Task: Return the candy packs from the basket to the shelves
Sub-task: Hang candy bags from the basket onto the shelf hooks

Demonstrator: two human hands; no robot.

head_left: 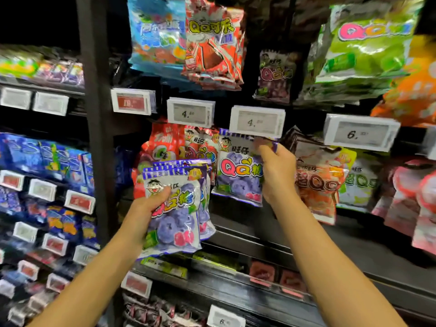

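A purple blueberry candy pack point(238, 171) hangs at the front of a display hook, just under a white price tag point(257, 121) reading 4. The right hand point(276, 168) pinches this pack's upper right corner, fingers curled around the top edge. To its lower left, the left hand point(151, 201) grips a small stack of matching purple packs point(177, 208), thumb pressed across the front of the nearest one, with at least one more pack fanned out behind it. Both bare forearms reach up from the bottom of the view. Red candy packs point(165, 142) hang just left of the hooked purple pack, and orange-and-white packs point(316, 180) hang just right of it. Above, on a higher row, hang a blue bag point(155, 31), a red cola-flavour bag point(212, 43) and a green bag point(368, 43). A dark upright post point(94, 114) separates this section from blurred shelves point(42, 161) of blue packs at the left.
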